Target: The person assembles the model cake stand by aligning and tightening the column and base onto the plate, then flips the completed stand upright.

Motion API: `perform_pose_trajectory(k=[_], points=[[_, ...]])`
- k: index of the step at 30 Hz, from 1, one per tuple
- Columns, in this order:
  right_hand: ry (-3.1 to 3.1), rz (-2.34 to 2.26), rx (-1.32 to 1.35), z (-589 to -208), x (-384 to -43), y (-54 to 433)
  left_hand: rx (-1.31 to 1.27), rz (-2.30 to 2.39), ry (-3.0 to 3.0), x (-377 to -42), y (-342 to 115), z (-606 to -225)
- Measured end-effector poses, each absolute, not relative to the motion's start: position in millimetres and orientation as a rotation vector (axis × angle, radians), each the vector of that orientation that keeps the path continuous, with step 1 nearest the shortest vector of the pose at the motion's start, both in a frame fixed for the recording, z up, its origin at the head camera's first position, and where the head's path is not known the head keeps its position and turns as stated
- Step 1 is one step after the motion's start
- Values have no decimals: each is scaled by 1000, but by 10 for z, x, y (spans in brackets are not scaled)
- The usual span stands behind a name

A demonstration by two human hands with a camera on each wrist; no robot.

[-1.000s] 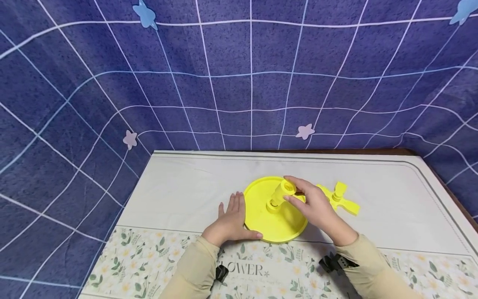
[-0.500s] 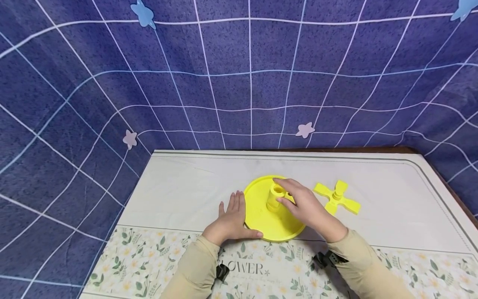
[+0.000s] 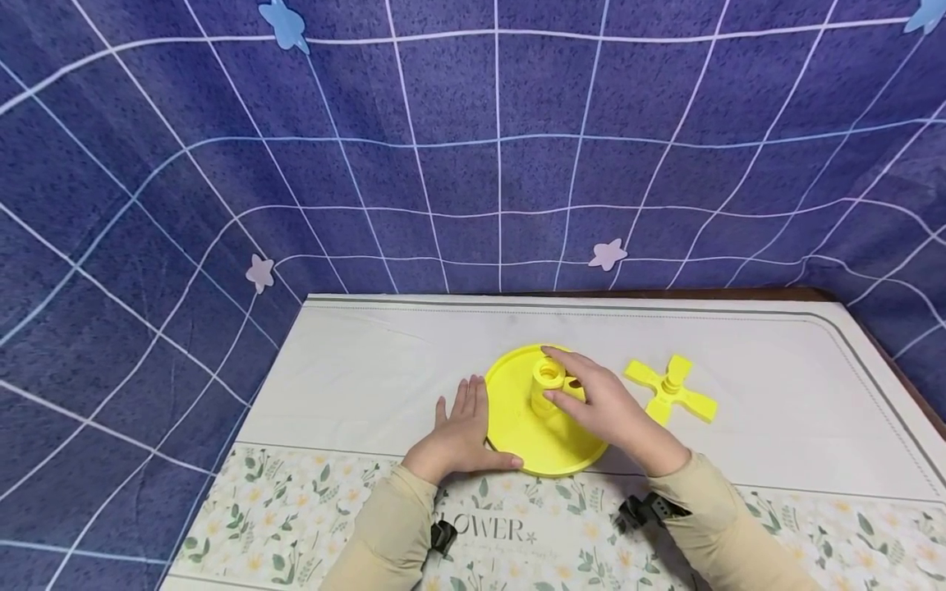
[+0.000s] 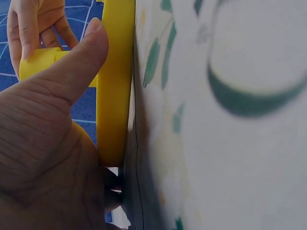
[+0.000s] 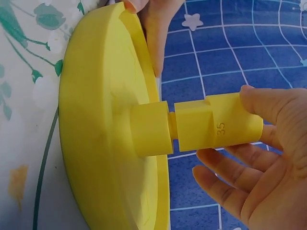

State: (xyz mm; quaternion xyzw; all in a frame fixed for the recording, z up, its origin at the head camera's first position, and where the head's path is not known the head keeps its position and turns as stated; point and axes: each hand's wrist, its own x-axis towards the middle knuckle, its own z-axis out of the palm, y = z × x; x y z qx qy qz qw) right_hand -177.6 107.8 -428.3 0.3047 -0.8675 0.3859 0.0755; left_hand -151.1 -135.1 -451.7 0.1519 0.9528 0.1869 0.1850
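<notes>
A round yellow dish (image 3: 510, 410) with a low rim lies on the table, a short socket (image 5: 151, 128) rising from its middle. Over that socket stands a hollow yellow tube (image 5: 216, 122) marked 35; a narrow neck shows between the two in the right wrist view. My right hand (image 3: 606, 402) holds the tube near its top, thumb on one side and fingers on the other. My left hand (image 3: 458, 439) lies spread along the dish's left rim, fingers straight, its thumb (image 4: 88, 57) along the near edge.
To the right of the dish lies a yellow four-bladed propeller piece (image 3: 671, 387) with a raised centre. A floral cloth (image 3: 332, 509) covers the table's front. Behind the table hangs a blue gridded curtain (image 3: 443, 180) with stars.
My right hand has moved left and brought the tube from a tilt to upright over the socket. The left hand has stayed at the rim. More of the propeller piece now shows.
</notes>
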Motion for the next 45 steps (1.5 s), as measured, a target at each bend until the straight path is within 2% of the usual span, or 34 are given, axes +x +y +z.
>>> perform_pose_trajectory(k=[16, 26, 39, 45], points=[[-2578, 1390, 991, -4303, -1850, 1140, 426, 534, 2676, -1525, -1333, -4522], [-2597, 1454, 796, -4343, -1842, 1098, 421, 516, 2673, -1533, -1337, -4534], [-2545, 1292, 544, -4412, -1765, 975, 425, 522, 2682, -1527, -1355, -4542], [-2537, 1229, 514, -4437, -1745, 945, 425, 519, 2688, -1527, -1359, -4548]])
